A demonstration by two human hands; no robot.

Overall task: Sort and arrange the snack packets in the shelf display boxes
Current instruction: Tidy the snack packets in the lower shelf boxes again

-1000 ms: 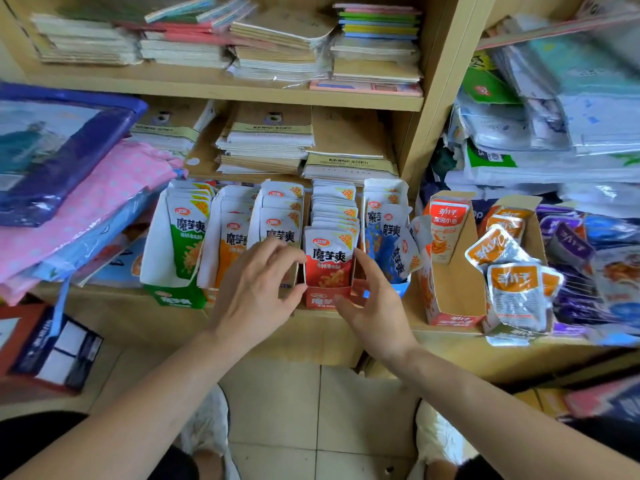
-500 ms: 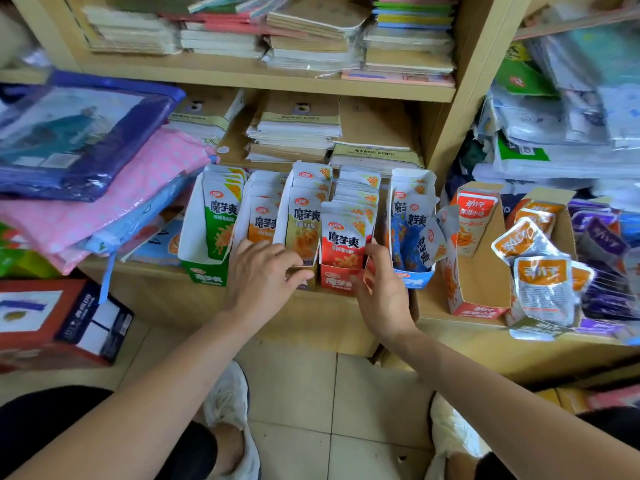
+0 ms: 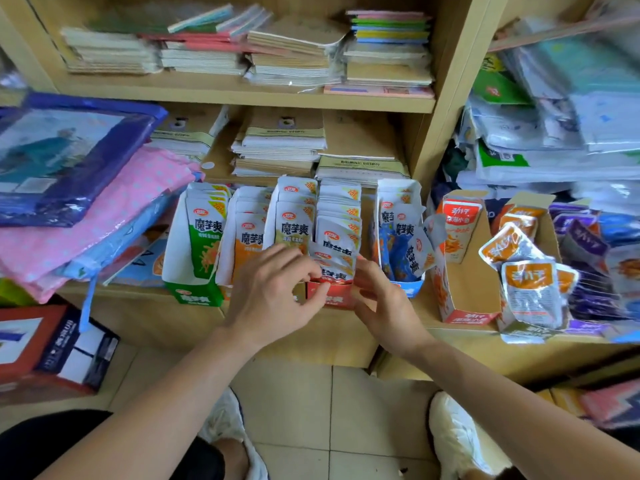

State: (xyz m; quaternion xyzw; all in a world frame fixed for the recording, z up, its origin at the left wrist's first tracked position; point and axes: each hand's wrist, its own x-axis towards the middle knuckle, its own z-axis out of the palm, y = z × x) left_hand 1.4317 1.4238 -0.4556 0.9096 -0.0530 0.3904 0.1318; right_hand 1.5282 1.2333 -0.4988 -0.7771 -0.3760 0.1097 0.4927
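Several display boxes of white snack packets stand in a row on the low shelf: a green box (image 3: 192,295), an orange-packet box (image 3: 246,237), a yellow-packet box (image 3: 294,216), a red box (image 3: 334,297) and a blue box (image 3: 401,237). My left hand (image 3: 273,289) and my right hand (image 3: 377,299) flank the red box, fingertips pinching its front red packet (image 3: 334,258), which leans forward and looks crumpled. Behind it stand several more packets (image 3: 339,209).
An orange fish-snack box (image 3: 460,271) stands to the right, with loose orange packets (image 3: 530,289) and purple packets (image 3: 588,258) beyond. Pink and blue fabric bundles (image 3: 86,209) overhang the shelf at left. Stacked notebooks (image 3: 280,147) lie behind. Tiled floor and my shoes are below.
Both hands closed in from the sides of the red box onto its front packet, which now leans forward and sits lower. The camera moved closer and shifted slightly.
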